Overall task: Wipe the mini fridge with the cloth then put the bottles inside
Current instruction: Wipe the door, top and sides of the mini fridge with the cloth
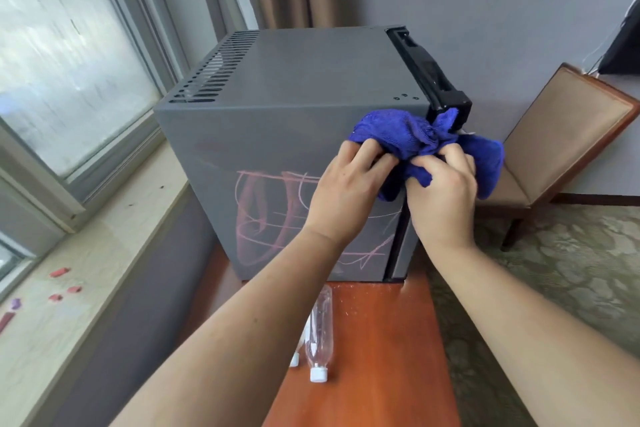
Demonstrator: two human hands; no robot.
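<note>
A grey mini fridge stands on a red-brown wooden table. Pink chalk scribbles cover the side that faces me. Its black-topped door is at the right and looks closed. A blue cloth is bunched at the fridge's upper right corner. My left hand and my right hand both grip the cloth, fingers curled into its folds. A clear plastic bottle with a white cap lies on the table below the fridge. A second bottle beside it is mostly hidden by my left forearm.
A stone window sill runs along the left, with pink chalk pieces on it. A tan upholstered chair stands right of the fridge on patterned carpet. Curtains hang behind the fridge.
</note>
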